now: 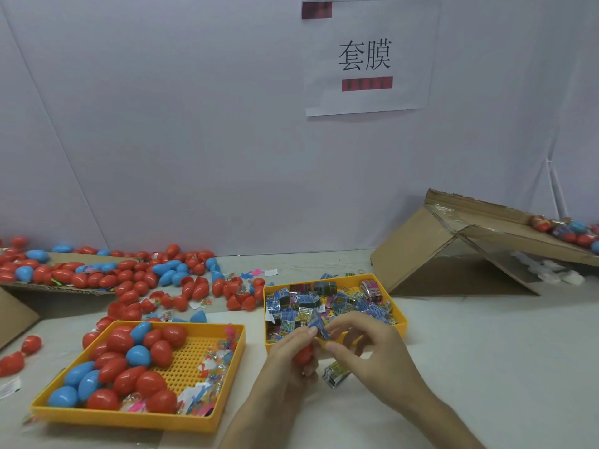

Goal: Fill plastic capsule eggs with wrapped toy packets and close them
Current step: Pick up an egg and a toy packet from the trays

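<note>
Left grip (288, 358) curled round a red capsule egg (303, 355), just in front of the packet tray (401, 327); right grip (372, 348) pinches a blue wrapped packet (319, 329) just above the egg; a second packet (335, 374) lies on the worktop (486, 351) beneath the right grip; egg tray (129, 419) sits left of the left grip.

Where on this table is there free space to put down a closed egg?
Free: the bare table right of the packet tray, in front of the cardboard ramp. A narrow bare gap lies between the two trays. Crowded: the back left with loose eggs, and the egg tray.
</note>
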The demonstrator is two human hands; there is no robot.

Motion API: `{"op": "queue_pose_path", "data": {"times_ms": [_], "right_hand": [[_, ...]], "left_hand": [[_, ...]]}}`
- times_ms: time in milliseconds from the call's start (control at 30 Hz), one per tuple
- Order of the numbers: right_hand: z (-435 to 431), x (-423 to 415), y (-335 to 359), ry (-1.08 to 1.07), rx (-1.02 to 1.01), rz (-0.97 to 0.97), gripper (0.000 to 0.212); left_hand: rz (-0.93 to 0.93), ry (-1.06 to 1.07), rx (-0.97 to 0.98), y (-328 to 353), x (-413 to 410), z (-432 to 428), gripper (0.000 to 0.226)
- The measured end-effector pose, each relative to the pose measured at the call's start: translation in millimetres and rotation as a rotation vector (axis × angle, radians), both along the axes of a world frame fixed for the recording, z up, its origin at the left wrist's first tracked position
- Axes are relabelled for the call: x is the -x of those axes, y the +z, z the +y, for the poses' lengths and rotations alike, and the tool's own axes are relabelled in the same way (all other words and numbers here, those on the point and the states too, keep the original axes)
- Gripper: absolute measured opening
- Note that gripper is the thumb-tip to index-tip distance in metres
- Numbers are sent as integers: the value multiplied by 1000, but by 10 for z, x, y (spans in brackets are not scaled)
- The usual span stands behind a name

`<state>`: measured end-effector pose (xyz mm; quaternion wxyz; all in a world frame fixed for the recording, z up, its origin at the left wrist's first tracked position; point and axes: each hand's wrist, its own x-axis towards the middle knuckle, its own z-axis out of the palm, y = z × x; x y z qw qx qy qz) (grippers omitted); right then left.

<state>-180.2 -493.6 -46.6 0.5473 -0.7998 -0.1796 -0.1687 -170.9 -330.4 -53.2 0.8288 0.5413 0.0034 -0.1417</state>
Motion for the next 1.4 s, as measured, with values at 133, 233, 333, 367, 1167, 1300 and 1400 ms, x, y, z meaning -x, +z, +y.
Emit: {"op": "queue_pose_path", "data": {"times_ms": [133, 233, 333, 367, 1167, 1300, 1400], "right_hand": [[-9, -6, -1, -34, 12, -23, 27], [-13, 0, 3, -19, 67, -93, 30], [-13, -8, -14, -10, 140, -126, 31], [-15, -12, -18, -15, 137, -125, 29], [21, 0, -30, 23, -60, -70, 16], [36, 19, -8, 14, -142, 9, 18], [17, 8, 15, 62, -234, 105, 26]], "left_hand": [[4, -4, -21, -1, 20, 1, 28], [17, -17, -25, -12, 24, 13, 28], [42, -36, -5, -17, 15, 27, 26], [58, -42, 9, -20, 11, 32, 25], [232, -116, 233, -67, -14, 27, 30], [227, -149, 266, -16, 24, 27, 32], [248, -180, 376, 49, 25, 70, 33]]}}
